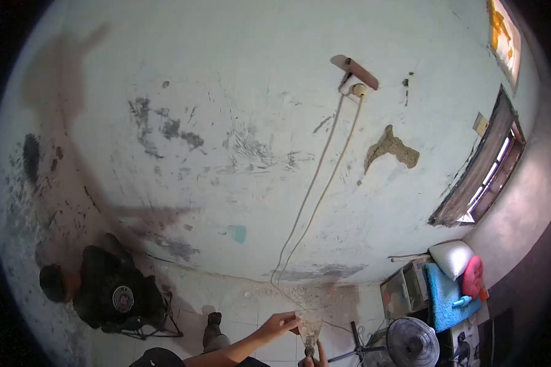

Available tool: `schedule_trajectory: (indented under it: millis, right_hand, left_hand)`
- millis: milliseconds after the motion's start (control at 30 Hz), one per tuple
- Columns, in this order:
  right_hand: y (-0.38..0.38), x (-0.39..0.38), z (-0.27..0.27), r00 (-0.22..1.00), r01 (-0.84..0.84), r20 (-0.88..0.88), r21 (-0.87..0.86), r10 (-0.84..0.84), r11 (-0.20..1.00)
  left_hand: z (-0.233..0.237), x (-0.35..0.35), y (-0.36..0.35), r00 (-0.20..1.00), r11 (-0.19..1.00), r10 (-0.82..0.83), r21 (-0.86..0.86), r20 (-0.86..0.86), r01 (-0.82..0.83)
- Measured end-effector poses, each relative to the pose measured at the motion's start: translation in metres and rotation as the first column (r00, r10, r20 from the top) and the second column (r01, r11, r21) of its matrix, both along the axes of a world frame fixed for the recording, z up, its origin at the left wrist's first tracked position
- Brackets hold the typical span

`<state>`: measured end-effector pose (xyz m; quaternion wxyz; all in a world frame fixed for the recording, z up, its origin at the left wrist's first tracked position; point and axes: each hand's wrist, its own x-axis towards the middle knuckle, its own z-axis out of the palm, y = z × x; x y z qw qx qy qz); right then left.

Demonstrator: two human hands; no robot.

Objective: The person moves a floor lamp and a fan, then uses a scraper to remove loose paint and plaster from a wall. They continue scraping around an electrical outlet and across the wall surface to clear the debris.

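Pinching clear glass rim w/ left hand.

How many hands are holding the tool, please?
2: the left hand pinches the top of the tool; the right hand, partly cut off below, grips its handle.

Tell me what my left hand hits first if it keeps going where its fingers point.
The left hand points straight at the scraper blade held by the right hand; contact looks immediate, depth unclear.
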<state>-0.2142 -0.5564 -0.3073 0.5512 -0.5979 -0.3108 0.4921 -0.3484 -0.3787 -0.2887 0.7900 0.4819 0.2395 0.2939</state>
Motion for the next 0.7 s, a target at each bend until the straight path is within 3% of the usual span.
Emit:
schedule_trajectory:
  millis: [100,167,300,333,367,500,567,600,700]
  right_hand:
    - [0.068,-0.027,0.016,0.998,-0.053,-0.01,0.078,0.054,0.996]
    - [0.125,-0.054,0.024,0.999,-0.029,-0.018,0.096,0.031,0.995]
    - [0.241,-0.098,0.085,0.99,-0.061,-0.111,0.241,0.09,0.969]
    - [0.268,-0.107,0.094,0.983,-0.052,-0.157,0.277,0.098,0.96]
    - [0.293,-0.118,0.11,0.988,0.005,-0.145,0.333,0.046,0.943]
    - [0.381,-0.136,0.158,0.986,0.164,-0.1,0.523,-0.13,0.836]
    - [0.416,-0.138,0.174,0.97,0.185,0.007,0.621,-0.242,0.762]
    - [0.429,-0.14,0.182,0.964,0.2,0.013,0.625,-0.267,0.754]
    - [0.459,-0.147,0.184,0.953,0.251,-0.034,0.644,-0.3,0.723]
  left_hand:
    - [0.02,-0.037,0.07,0.995,0.998,0.043,0.054,-0.089,-0.039]
    - [0.027,-0.056,0.113,0.985,0.988,0.146,-0.058,0.096,-0.141]
    - [0.064,-0.072,0.213,0.99,0.99,0.108,0.078,0.091,-0.115]
    - [0.076,-0.069,0.237,0.981,0.989,0.095,0.099,0.166,-0.113]
    - [0.091,-0.065,0.261,0.968,0.987,0.079,0.121,0.237,-0.11]
    - [0.169,-0.05,0.331,0.971,0.89,0.081,0.422,0.223,-0.171]
    - [0.194,-0.041,0.358,0.929,0.687,0.279,0.626,0.242,-0.369]
    - [0.203,-0.034,0.367,0.906,0.703,0.294,0.572,0.306,-0.422]
    - [0.216,-0.036,0.386,0.894,0.656,0.381,0.612,0.238,-0.442]
